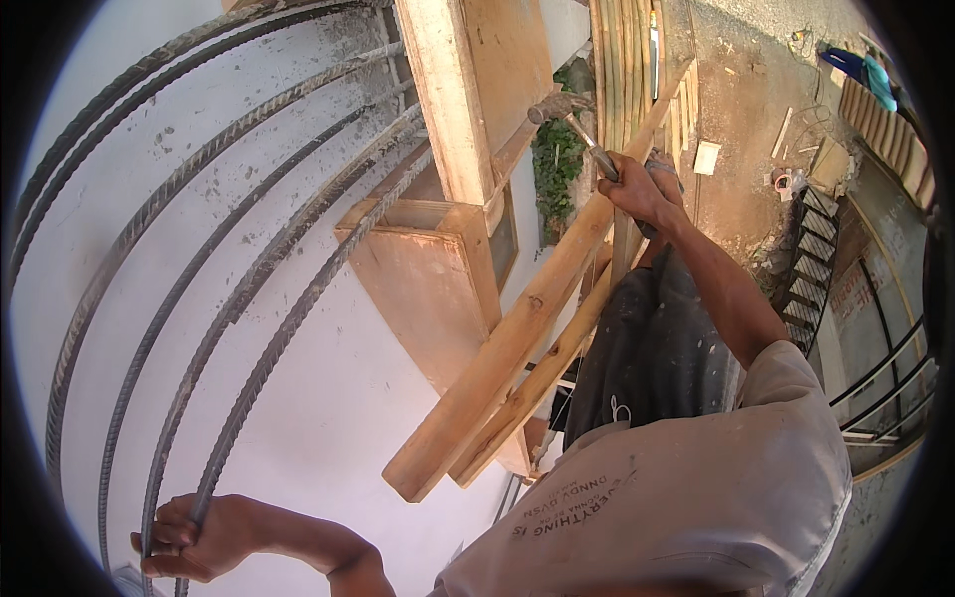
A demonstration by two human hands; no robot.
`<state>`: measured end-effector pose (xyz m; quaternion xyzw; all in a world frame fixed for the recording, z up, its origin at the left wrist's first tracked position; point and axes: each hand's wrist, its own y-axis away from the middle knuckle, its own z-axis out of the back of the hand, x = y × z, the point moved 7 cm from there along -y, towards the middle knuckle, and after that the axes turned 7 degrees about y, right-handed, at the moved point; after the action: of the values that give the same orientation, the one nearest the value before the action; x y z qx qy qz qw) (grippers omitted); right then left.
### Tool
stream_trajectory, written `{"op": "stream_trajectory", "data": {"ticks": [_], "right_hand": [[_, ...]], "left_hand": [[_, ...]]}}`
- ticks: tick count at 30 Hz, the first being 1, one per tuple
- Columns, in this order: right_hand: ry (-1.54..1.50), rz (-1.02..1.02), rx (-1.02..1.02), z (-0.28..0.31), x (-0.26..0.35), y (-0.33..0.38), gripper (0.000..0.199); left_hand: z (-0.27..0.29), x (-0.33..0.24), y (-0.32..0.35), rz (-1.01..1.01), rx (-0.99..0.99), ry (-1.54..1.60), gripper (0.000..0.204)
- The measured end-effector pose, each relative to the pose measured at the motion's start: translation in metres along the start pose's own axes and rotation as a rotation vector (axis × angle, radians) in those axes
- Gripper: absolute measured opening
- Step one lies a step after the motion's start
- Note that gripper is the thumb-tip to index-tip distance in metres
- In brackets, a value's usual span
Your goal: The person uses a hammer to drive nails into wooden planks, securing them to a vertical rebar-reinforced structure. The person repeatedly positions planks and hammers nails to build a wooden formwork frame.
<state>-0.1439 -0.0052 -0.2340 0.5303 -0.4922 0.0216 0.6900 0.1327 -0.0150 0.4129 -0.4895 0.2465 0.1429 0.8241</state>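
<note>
Right hand [637, 189]'s wrapped round the hammer [581, 132], up beyond the near ends of the slanting timbers [507, 368]; left hand [214, 537]'s clasping rebar [249, 398], low by the white wall [328, 388]. Progress chk: wooden panels [408, 279] stand boxed by the bars, so some assembly's prob. done. What's left? Unclear: no nail visible at the hammer head (tiny from here, tbh), timber fixings can't be made out.

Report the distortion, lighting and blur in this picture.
Head view: steel bars look bowed, probably fisheye distortion, within a black rim; head view: sunlight brightens the ground at upper right, while the white wall looks shaded; head view: the hammer shows little evident blur.
</note>
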Motion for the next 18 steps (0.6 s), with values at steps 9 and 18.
{"op": "stream_trajectory", "data": {"ticks": [9,18], "right_hand": [[0.060,0.264,0.092,-0.033,0.046,0.015,0.011],[-0.102,-0.332,0.038,-0.013,0.037,0.003,0.012]], "left_hand": [[0.000,0.002,0.001,-0.087,-0.090,0.041,0.030],[-0.009,-0.005,0.010,-0.144,-0.170,-0.008,0.033]]}}
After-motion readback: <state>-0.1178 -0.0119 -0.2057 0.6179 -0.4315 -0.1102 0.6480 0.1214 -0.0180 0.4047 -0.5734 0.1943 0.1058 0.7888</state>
